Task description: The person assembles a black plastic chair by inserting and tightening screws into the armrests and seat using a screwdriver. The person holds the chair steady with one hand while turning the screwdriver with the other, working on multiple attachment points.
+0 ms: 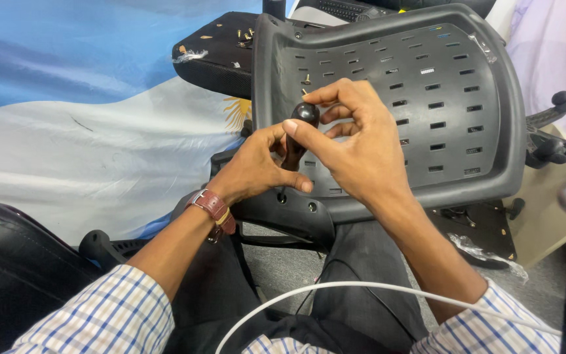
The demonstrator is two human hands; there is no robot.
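Observation:
A dark grey plastic chair back point(440, 98) with rows of small slots rests tilted on my lap. My left hand point(257, 164) grips the shaft of a screwdriver low down, against the shell's lower left part. My right hand point(355, 144) closes thumb and fingers round the screwdriver's dark rounded handle point(306, 113). The tool's tip is hidden behind my fingers. A brass screw point(306, 80) lies on the shell just above the handle. A brown-strapped watch point(212, 207) sits on my left wrist.
A black padded chair seat point(214, 56) with several loose brass screws lies behind the shell on a blue and white cloth point(67, 111). A chair armrest point(555, 141) juts out at right. A white cable point(361, 286) crosses my lap.

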